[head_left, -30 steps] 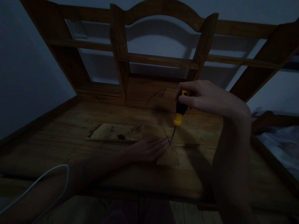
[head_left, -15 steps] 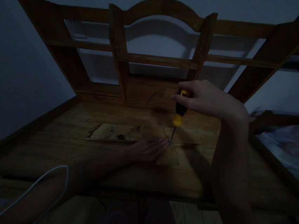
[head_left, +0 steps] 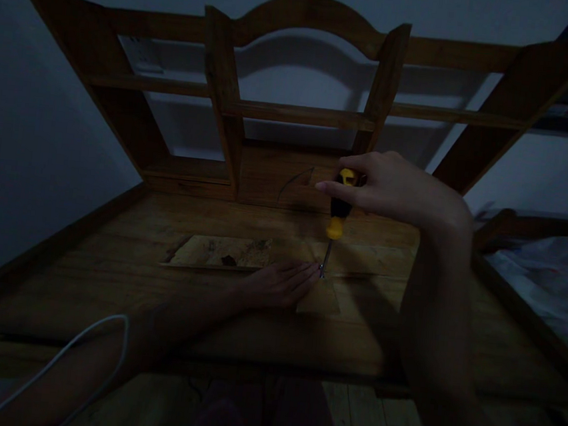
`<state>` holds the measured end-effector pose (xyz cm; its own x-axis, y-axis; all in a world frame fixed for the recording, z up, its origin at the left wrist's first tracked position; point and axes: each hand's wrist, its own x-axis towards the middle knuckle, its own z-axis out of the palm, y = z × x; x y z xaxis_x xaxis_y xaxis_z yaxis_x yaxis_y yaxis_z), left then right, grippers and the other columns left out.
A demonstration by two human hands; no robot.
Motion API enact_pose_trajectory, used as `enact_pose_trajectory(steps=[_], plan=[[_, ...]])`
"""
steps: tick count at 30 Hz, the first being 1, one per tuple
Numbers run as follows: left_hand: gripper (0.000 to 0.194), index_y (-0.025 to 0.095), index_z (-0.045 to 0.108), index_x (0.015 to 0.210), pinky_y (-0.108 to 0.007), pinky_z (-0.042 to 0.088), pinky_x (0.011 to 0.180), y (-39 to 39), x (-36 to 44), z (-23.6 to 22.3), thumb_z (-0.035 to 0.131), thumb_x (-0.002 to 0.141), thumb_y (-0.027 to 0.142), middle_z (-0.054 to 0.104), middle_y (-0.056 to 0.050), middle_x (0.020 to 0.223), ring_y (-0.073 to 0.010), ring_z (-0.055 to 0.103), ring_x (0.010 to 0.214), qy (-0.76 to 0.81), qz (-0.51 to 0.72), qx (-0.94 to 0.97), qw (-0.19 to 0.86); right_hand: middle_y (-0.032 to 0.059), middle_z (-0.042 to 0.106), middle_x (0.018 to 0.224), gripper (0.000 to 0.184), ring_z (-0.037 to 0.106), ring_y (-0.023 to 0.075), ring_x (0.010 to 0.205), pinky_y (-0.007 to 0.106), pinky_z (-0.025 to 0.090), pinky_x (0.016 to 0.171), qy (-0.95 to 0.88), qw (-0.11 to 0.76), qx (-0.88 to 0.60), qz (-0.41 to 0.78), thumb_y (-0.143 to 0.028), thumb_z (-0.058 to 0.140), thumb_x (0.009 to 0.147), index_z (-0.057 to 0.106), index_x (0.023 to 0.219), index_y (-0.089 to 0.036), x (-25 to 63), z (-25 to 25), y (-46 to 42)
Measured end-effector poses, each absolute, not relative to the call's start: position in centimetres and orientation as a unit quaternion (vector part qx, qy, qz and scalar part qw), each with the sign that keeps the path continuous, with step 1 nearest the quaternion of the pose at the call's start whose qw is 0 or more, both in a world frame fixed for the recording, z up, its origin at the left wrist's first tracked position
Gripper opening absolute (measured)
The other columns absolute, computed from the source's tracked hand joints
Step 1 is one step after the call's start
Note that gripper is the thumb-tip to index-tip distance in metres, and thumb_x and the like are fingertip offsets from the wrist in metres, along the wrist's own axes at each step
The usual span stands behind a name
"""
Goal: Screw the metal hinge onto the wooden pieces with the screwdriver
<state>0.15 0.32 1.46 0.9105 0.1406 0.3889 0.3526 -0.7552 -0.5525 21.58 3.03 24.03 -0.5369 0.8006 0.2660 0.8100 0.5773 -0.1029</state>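
Note:
The room is dim. My right hand (head_left: 391, 186) is closed round the top of a yellow and black screwdriver (head_left: 336, 218), which stands upright with its tip on a small screw (head_left: 321, 269) in the wooden desk top (head_left: 122, 271). My left hand (head_left: 280, 283) lies on the desk with its fingers together, the fingertips touching the screw at the shaft's base. A small square piece of wood (head_left: 320, 298) lies just under the tip. A flat pale wooden panel (head_left: 220, 252) lies to the left of my left hand.
A wooden hutch with shelves and an arched top (head_left: 307, 21) rises at the back of the desk. A thin wire (head_left: 294, 179) curls against its back panel. A white cable (head_left: 69, 353) loops at the lower left. Bedding (head_left: 548, 285) lies at the right.
My right hand's fingers have shifted slightly round the screwdriver handle, as in a turn. The left hand and the screwdriver tip stay in place.

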Motion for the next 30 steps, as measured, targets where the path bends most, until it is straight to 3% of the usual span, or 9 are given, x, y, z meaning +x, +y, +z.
enact_pose_trajectory(steps=[5,11,18,23,30], plan=[[0.04,0.0,0.049,0.135,-0.035,0.043,0.113,0.43,0.09,1.18,0.044,0.096,0.012,0.052,-0.021,0.142,-0.0245,0.048,0.135,-0.129,-0.168,-0.922,0.323,0.0038,0.068,0.087,0.027,0.061,0.0201,0.08,0.029,0.039,0.067,-0.895,0.127,-0.427,0.026,-0.04,0.05,0.092,0.068,0.093,-0.02,21.5,24.39,2.91],[0.038,0.002,0.052,0.133,-0.035,0.043,0.112,0.4,0.22,1.43,0.043,0.097,0.012,0.053,-0.02,0.141,-0.0232,0.049,0.134,-0.128,-0.167,-0.919,0.333,0.01,0.069,0.091,0.038,0.062,0.0254,0.085,0.031,0.04,0.067,-0.869,0.147,-0.472,-0.013,-0.052,0.052,0.09,0.068,0.096,-0.017,21.33,23.78,3.39],[0.04,0.0,0.051,0.134,-0.035,0.044,0.111,0.23,0.23,1.63,0.041,0.097,0.012,0.054,-0.02,0.14,-0.0243,0.05,0.133,-0.13,-0.173,-0.921,0.325,0.0062,0.068,0.09,0.027,0.063,0.0218,0.084,0.029,0.041,0.069,-0.893,0.135,-0.428,0.035,-0.041,0.051,0.091,0.067,0.096,-0.02,21.36,24.13,2.92],[0.038,0.002,0.052,0.133,-0.034,0.043,0.112,0.08,0.3,1.97,0.041,0.097,0.01,0.055,-0.02,0.14,-0.0229,0.05,0.133,-0.132,-0.168,-0.921,0.327,0.0098,0.068,0.095,0.035,0.062,0.0263,0.09,0.031,0.041,0.069,-0.875,0.144,-0.463,0.002,-0.05,0.054,0.089,0.067,0.096,-0.018,21.29,23.91,2.98],[0.039,0.0,0.052,0.133,-0.035,0.044,0.112,0.29,0.25,1.71,0.043,0.097,0.011,0.055,-0.021,0.139,-0.0242,0.052,0.132,-0.126,-0.179,-0.921,0.324,0.0061,0.069,0.094,0.024,0.061,0.0222,0.087,0.029,0.039,0.069,-0.895,0.133,-0.425,0.015,-0.038,0.052,0.09,0.066,0.094,-0.019,21.36,24.11,2.92]])
